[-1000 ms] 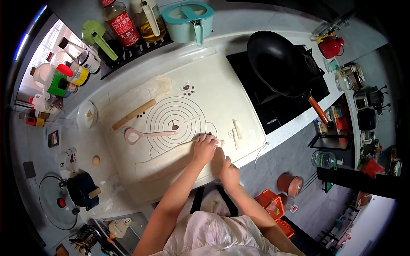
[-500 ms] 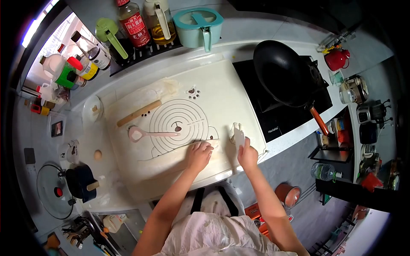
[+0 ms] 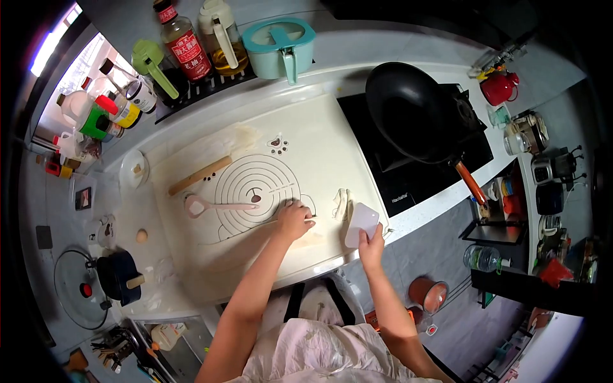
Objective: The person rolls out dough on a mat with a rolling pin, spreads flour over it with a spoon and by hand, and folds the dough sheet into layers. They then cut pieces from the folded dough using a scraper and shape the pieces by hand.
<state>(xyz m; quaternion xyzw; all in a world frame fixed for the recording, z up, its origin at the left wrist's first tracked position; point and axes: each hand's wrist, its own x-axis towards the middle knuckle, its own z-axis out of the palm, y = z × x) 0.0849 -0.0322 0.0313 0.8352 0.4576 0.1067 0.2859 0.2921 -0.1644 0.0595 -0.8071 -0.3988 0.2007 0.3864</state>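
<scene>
My right hand holds a pale, translucent dough scraper, its flat face turned up over the right side of the mat. Just left of the scraper lie cut strips of dough. My left hand has its fingers curled down at the edge of a pale dough sheet along the near side of the baking mat; the fingertips are partly hidden. A pink spoon rests across the mat's printed circles, and a wooden rolling pin lies behind it.
A black wok stands on the cooktop at right. Bottles and a teal container line the back. An egg, a small plate and a dark blue pot are at left.
The scraper has come away from the dough strips and turned flat toward the camera. My left hand has moved slightly away from me, with its fingers curled more. The view has shifted a little.
</scene>
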